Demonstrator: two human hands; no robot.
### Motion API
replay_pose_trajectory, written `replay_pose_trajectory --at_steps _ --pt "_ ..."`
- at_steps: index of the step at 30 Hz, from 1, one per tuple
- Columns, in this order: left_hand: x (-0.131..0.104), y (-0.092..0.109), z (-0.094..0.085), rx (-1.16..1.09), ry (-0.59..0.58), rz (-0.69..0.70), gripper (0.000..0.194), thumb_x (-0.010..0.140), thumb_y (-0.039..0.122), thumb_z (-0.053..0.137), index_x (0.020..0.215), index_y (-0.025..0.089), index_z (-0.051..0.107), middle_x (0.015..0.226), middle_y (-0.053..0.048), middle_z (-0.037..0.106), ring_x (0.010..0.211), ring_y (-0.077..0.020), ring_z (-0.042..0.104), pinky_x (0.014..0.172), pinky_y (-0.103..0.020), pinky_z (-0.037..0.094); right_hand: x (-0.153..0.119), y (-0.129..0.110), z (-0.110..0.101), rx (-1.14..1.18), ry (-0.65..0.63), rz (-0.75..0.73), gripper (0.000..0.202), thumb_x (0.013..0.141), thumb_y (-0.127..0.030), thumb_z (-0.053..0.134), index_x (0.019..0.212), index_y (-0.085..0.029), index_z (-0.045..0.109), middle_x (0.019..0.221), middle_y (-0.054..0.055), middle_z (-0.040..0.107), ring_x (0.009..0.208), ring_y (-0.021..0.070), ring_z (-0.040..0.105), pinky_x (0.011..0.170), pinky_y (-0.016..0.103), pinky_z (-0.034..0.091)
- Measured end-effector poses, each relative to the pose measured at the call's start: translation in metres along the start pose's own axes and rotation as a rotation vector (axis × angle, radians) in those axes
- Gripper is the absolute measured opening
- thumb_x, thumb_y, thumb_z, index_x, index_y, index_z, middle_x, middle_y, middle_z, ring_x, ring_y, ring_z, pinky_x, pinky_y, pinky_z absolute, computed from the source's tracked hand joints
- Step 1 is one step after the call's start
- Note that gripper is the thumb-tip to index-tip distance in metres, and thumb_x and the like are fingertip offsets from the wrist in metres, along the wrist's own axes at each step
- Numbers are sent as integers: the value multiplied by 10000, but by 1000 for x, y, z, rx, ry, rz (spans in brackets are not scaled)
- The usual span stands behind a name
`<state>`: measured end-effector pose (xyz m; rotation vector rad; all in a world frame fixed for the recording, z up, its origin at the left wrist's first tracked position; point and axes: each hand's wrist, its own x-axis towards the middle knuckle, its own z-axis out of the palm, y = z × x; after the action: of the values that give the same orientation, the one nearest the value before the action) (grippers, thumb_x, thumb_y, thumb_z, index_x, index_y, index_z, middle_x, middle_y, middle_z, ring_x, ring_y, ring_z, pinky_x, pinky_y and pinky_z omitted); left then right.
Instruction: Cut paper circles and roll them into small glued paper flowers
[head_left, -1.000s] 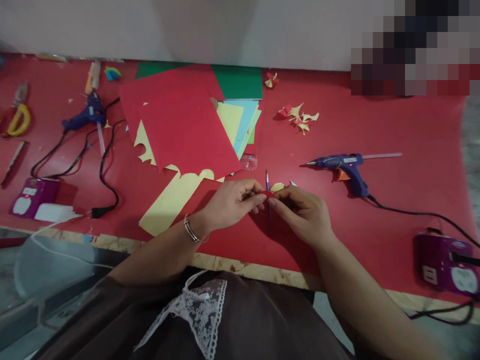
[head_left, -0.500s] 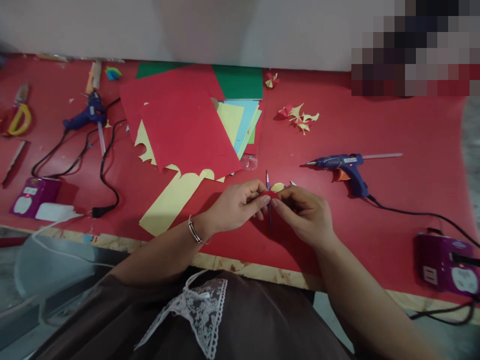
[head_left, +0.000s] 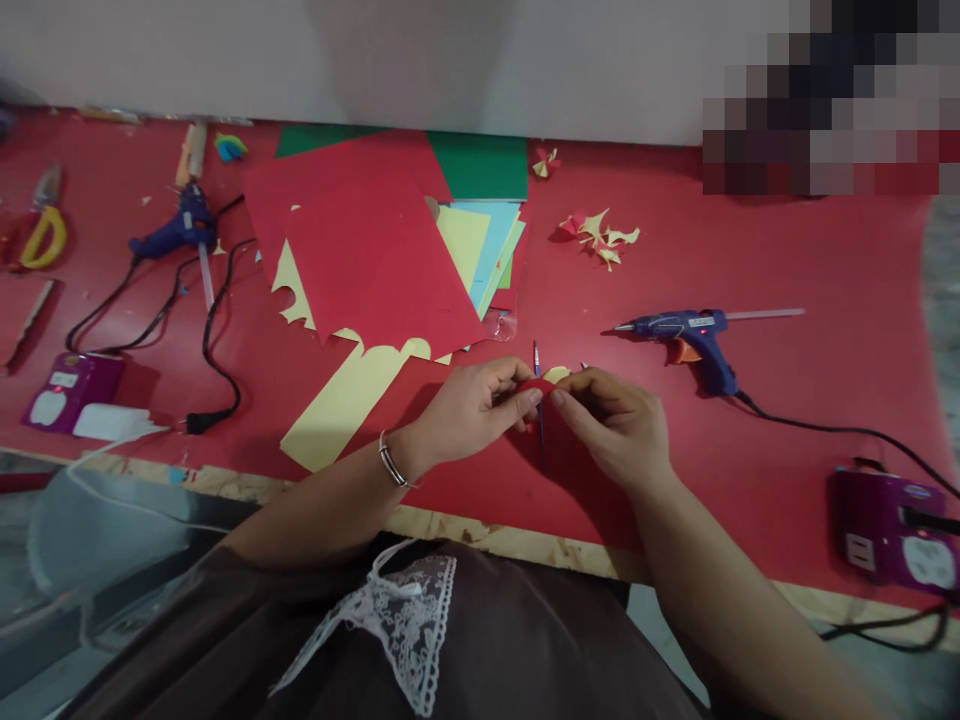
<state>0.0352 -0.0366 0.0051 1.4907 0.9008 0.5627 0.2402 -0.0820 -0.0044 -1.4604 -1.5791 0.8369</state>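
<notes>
A small red paper piece [head_left: 538, 385] is pinched between the thumbs and fingers of both my hands. My left hand [head_left: 487, 405], with a bracelet at its wrist, is closed on its left side. From the right, my right hand [head_left: 616, 425] grips the same piece. Below the fingertips a thin blue stick-like tool [head_left: 538, 358], perhaps a brush or pen, stretches away from me; its middle is hidden. A pale yellow paper piece [head_left: 557, 375] shows just behind my fingers, partly covered by my right hand.
Red sheets [head_left: 382, 260] lie stacked over coloured paper, with a yellow strip [head_left: 341, 405] in front. A glue gun [head_left: 686, 325] lies right, another glue gun [head_left: 180, 225] left. Paper scraps [head_left: 600, 238], scissors [head_left: 46, 225] and purple power boxes [head_left: 896, 530] sit around.
My two hands have drawn very slightly apart, so a little more of the red paper piece shows between them. Otherwise the view has only shifted slightly.
</notes>
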Motion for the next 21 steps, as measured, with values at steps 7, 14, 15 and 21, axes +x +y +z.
replay_pose_trajectory --at_steps 7,14,15,21 --pt "-1 8 0 305 70 88 121 872 259 613 790 188 559 656 59 501 609 -95 448 595 -257 323 1 0 2 -44 -80 -119 157 952 -251 677 801 -213 660 680 -31 622 552 95 490 532 240 381" --pt "1 9 2 334 74 49 166 802 270 609 721 202 480 622 71 413 589 -98 371 582 -274 278 1 -2 3 -60 -126 -180 166 966 -250 670 805 -212 654 676 -38 604 542 85 467 531 234 364" --pt "1 9 1 323 72 50 164 792 260 607 714 203 475 621 71 411 589 -98 368 579 -271 281 1 -2 3 -58 -127 -182 163 964 -242 669 804 -212 654 674 -38 602 541 85 464 529 235 360" --pt "1 3 -17 147 113 -21 111 799 199 614 718 198 538 604 52 536 561 -90 487 532 -232 348 0 1 -5 -36 -49 -101 164 935 -227 675 776 -208 640 662 -37 577 544 88 448 520 236 352"
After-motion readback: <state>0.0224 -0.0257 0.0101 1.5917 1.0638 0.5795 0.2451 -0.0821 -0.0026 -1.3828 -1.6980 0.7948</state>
